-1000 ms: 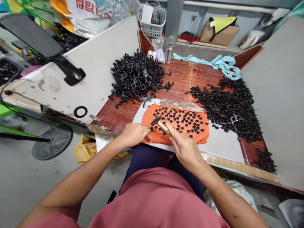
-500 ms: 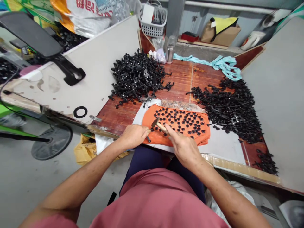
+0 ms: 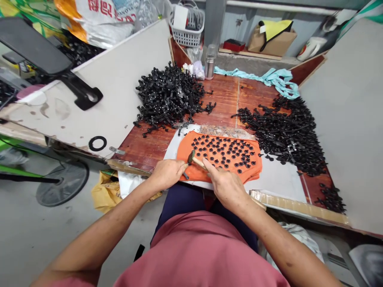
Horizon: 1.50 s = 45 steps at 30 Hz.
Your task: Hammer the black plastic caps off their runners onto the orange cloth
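My right hand (image 3: 228,187) is closed around the wooden handle of a small hammer (image 3: 197,161). The hammer's dark head is at the fingertips of my left hand (image 3: 167,174), over the left side of an orange cloth (image 3: 215,175). My left fingers are pinched on a small black part (image 3: 186,175), one end of which pokes out below them; the rest is hidden by the fingers and hammer. Many small black round pieces with pointed tops (image 3: 224,146) stand spread over the cloth, which lies on a white sheet (image 3: 279,179).
A heap of black parts (image 3: 170,95) rises at the back left, and another pile (image 3: 287,131) spreads along the right. A steel flask (image 3: 210,63), a white basket (image 3: 188,30) and a blue cloth strip (image 3: 278,77) are at the back. A black ring (image 3: 97,143) lies left.
The hammer head has dropped toward my left fingertips, and my right hand has moved down with it. My left hand keeps its pinch. The whole view has shifted slightly.
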{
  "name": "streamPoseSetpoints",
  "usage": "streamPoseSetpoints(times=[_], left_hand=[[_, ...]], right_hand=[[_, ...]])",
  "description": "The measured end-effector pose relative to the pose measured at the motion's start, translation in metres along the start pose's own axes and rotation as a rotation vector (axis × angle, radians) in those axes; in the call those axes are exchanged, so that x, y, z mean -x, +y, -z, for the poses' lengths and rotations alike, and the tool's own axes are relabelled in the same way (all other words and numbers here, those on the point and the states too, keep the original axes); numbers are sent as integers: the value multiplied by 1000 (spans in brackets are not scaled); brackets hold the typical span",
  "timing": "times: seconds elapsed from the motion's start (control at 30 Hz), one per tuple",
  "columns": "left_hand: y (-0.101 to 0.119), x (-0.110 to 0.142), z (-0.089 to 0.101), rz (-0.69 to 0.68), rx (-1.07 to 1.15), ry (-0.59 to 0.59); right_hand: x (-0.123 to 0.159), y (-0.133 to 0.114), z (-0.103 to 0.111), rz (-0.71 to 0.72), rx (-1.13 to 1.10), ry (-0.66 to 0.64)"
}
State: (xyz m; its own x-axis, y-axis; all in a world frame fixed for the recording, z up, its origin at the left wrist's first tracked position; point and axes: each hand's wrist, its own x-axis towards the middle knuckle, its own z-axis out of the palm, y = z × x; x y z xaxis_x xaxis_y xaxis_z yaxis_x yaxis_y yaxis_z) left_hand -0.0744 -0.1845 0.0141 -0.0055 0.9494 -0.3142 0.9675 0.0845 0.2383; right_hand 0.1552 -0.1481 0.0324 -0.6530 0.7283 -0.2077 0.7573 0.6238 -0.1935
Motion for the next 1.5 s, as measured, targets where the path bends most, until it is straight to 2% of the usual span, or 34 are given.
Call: streamPoseSetpoints(times=[0.13, 0.27, 0.37, 0.47, 0.53, 0.67, 0.9, 1.07, 1.27, 1.5], left_hand=[[-2, 5, -5, -19, 89, 13], [-11, 14, -2, -28, 376, 158], [-15, 15, 6, -38, 536, 259], [-15, 9, 10, -57, 600, 222], [-12, 2, 9, -50, 571, 211], [-6, -8, -1, -14, 443, 289], [1, -11, -12, 24, 403, 302], [5, -13, -14, 7, 339, 300], [8, -14, -15, 58, 207, 270], [8, -14, -20, 50, 256, 308]], right_hand=[[4, 8, -6, 52, -207, 90], [23, 28, -13, 60, -488, 247], [40, 44, -22, -4, -551, 301], [55, 54, -28, -97, -548, 320], [61, 57, -28, -113, -566, 315], [65, 59, -25, -63, -629, 289], [64, 61, -32, -80, -592, 248], [62, 59, -35, -107, -548, 236], [62, 57, -35, -114, -525, 237], [58, 56, -31, -77, -485, 256]])
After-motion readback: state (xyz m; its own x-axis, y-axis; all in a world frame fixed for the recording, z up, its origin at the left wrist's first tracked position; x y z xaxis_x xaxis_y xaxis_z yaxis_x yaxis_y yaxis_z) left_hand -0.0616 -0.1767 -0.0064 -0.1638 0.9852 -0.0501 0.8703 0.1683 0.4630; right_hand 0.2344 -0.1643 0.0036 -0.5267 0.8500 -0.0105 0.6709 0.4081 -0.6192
